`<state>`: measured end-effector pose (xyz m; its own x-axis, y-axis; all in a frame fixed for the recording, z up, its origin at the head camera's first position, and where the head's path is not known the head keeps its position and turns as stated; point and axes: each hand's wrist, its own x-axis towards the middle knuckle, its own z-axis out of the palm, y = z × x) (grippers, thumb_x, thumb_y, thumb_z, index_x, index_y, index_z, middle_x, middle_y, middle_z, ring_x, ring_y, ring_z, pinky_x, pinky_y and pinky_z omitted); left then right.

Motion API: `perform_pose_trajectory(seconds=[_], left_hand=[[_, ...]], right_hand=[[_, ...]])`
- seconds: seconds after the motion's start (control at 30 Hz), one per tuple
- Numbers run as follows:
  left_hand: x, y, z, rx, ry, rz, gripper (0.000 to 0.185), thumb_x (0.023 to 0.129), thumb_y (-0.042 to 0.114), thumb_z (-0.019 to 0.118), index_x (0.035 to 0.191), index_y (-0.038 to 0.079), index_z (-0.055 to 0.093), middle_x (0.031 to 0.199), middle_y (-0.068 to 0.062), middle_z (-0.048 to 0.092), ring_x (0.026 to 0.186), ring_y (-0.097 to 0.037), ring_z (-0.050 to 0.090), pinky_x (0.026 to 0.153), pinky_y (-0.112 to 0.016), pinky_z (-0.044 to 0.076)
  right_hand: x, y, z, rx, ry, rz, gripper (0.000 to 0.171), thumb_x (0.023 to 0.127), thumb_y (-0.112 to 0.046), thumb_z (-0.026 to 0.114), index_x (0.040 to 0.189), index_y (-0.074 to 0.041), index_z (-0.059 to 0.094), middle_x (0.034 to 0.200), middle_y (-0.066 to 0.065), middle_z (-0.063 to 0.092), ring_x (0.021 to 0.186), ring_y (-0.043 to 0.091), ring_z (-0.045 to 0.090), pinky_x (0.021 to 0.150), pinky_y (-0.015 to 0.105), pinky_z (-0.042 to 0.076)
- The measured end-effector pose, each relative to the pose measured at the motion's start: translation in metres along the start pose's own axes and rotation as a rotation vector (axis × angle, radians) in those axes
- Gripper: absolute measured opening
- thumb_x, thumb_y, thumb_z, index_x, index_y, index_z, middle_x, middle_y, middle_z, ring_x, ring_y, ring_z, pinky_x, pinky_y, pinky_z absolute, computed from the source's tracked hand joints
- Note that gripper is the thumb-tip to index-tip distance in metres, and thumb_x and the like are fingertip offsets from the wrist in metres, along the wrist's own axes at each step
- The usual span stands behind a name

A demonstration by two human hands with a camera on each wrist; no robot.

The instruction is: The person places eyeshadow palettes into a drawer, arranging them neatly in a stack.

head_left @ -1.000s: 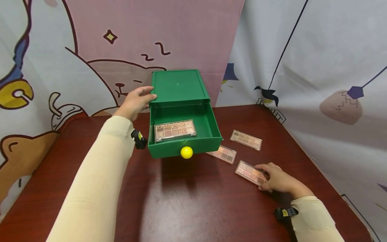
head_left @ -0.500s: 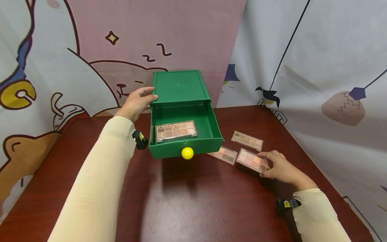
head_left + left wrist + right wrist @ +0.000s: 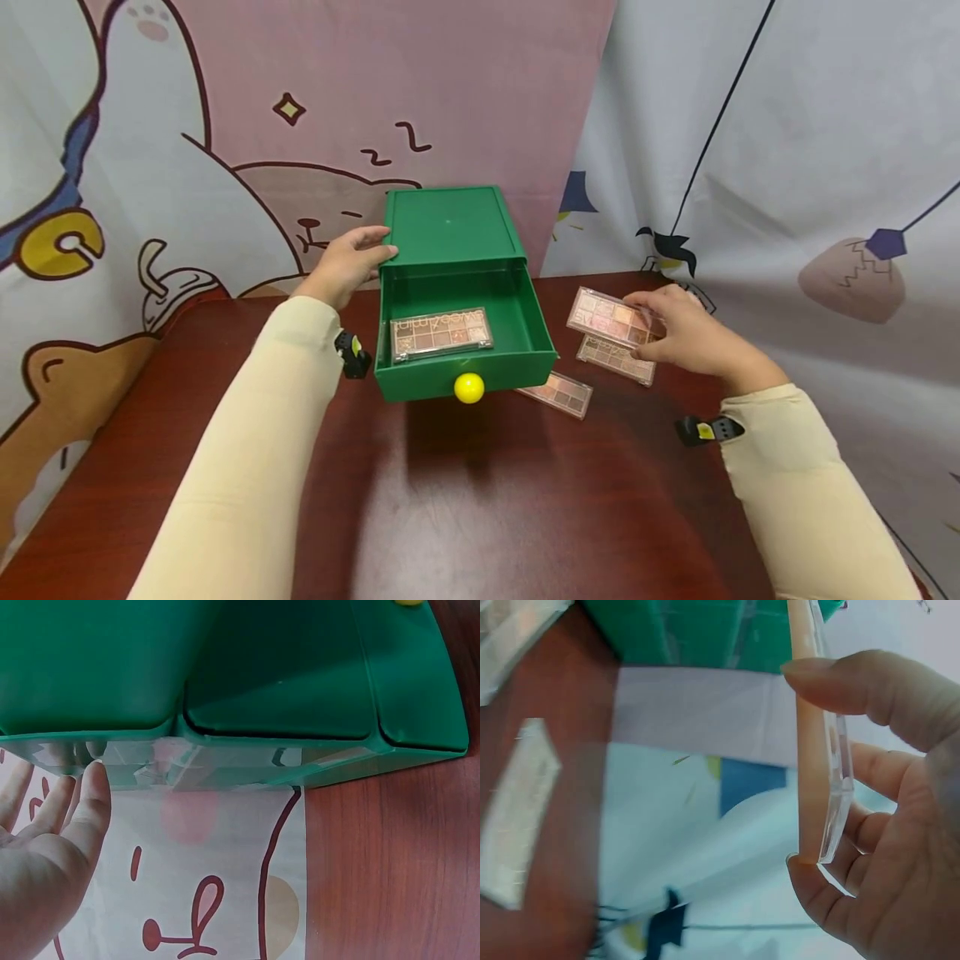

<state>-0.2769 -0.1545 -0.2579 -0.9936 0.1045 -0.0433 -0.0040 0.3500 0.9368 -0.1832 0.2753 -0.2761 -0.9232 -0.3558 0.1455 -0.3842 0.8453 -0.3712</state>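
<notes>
Head view: the right hand (image 3: pixel 686 337), right of centre in the frame, holds an eyeshadow palette (image 3: pixel 609 316) lifted clear of the red-brown table (image 3: pixel 480 508). The right wrist view shows the thumb (image 3: pixel 870 694) on one edge of that palette and the fingers curled round the opposite edge, a firm pinch across its width. The held palette hangs above a second palette (image 3: pixel 615 360) lying flat on the table, and just right of the green drawer box (image 3: pixel 450 225).

The drawer (image 3: pixel 465 333) stands pulled out at centre frame, with a yellow knob (image 3: pixel 468 387) on its front. One palette (image 3: pixel 441 333) lies inside it, towards the front wall. A further palette (image 3: pixel 558 393) lies on the table just below and right of the drawer's front corner.

The left hand (image 3: pixel 347 265), left of the box, rests against its top left edge with fingers straight. In the left wrist view the fingertips appear to touch the box's side, though the contact is partly blurred by reflection.

A printed cartoon cloth (image 3: pixel 187 125) hangs behind the table.
</notes>
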Motion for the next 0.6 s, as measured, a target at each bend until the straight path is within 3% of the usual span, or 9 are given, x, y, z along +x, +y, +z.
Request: perform_pose_trajectory(seconds=[0.33,0.5,0.6], left_hand=[[0.001,-0.002,0.001,0.002,-0.002,-0.001,0.052,0.1,0.025,0.054,0.149,0.018,0.039,0.152,-0.005,0.035,0.133,-0.025,0.042,0.108,-0.042,0.038],[0.0,-0.001,0.0,0.004,-0.003,-0.007,0.052,0.1,0.026,0.054,0.149,0.018,0.038,0.153,-0.005,0.035,0.132,-0.026,0.043,0.108,-0.042,0.038],[0.0,0.001,-0.001,0.004,0.0,-0.007,0.052,0.1,0.026,0.054,0.149,0.019,0.039,0.153,-0.004,0.035,0.131,-0.026,0.043,0.108,-0.041,0.038]], right_hand=[[0.049,-0.058,-0.051,-0.075,-0.046,-0.048,0.069,0.076,-0.013,0.077,0.137,0.0,0.049,0.122,0.025,0.044,0.109,0.038,0.034,0.084,0.05,0.033],[0.068,-0.091,-0.063,-0.102,-0.105,-0.106,0.068,0.077,-0.013,0.074,0.139,-0.003,0.048,0.127,0.024,0.043,0.115,0.038,0.033,0.089,0.052,0.034],[0.078,-0.109,-0.066,-0.112,-0.137,-0.137,0.065,0.078,-0.012,0.072,0.139,-0.004,0.049,0.123,0.021,0.045,0.113,0.035,0.033,0.085,0.048,0.035]])
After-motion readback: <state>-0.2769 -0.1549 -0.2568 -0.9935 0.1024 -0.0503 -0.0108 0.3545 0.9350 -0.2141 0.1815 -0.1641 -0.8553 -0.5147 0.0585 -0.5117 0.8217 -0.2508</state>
